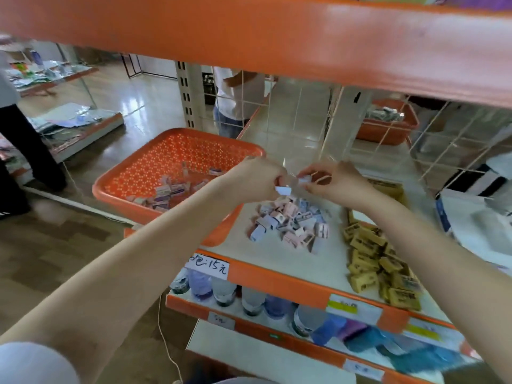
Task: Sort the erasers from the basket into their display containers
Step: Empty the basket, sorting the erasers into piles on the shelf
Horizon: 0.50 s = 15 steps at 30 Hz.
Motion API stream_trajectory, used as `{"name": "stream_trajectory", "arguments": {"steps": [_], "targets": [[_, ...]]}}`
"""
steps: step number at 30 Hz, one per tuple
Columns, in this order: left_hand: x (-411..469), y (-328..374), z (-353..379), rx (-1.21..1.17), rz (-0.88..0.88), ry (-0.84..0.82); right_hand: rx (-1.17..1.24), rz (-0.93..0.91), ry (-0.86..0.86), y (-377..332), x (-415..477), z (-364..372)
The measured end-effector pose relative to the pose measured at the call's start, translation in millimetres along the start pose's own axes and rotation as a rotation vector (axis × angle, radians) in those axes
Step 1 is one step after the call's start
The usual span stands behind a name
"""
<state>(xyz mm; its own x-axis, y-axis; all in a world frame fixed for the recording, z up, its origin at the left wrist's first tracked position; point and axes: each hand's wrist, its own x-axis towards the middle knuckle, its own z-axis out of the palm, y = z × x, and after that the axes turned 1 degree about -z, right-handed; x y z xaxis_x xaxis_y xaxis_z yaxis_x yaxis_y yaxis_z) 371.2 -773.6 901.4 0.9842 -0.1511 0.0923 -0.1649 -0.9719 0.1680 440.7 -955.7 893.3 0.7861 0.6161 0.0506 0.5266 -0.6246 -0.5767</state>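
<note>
Your left hand [257, 180] and right hand [333, 181] each pinch a small eraser [283, 190] over the pastel pile [291, 223] in the middle of the shelf [266, 254]. Loosen either pinch and one could bounce into the brown erasers [379, 259] by the right edge.

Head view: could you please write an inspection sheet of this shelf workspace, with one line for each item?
Surface: pale shelf with an orange front edge, bare between the piles.
Job's things: orange basket at the shelf's left end, basket erasers inside; pastel eraser pile and tan eraser pile lie on the shelf.
Clutter: white bag at the right.
Grippers: left hand pinches a white eraser; right hand pinches a small pale eraser; both are above the pastel pile.
Cables: thin white cord hangs below the basket.
Surroundings: bottles on the lower shelf, wire grid behind, second orange basket, a standing person.
</note>
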Motion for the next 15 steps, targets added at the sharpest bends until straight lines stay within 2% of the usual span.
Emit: {"name": "stream_trajectory", "arguments": {"steps": [3,7,15], "targets": [[3,14,12,0.126,0.004,-0.029,-0.067,0.009,-0.020,16,-10,11],[6,22,28,0.065,-0.063,-0.173,-0.052,-0.033,-0.003,26,-18,29],[1,26,31,-0.005,-0.061,-0.177,0.051,-0.061,-0.016,33,-34,33]]}}
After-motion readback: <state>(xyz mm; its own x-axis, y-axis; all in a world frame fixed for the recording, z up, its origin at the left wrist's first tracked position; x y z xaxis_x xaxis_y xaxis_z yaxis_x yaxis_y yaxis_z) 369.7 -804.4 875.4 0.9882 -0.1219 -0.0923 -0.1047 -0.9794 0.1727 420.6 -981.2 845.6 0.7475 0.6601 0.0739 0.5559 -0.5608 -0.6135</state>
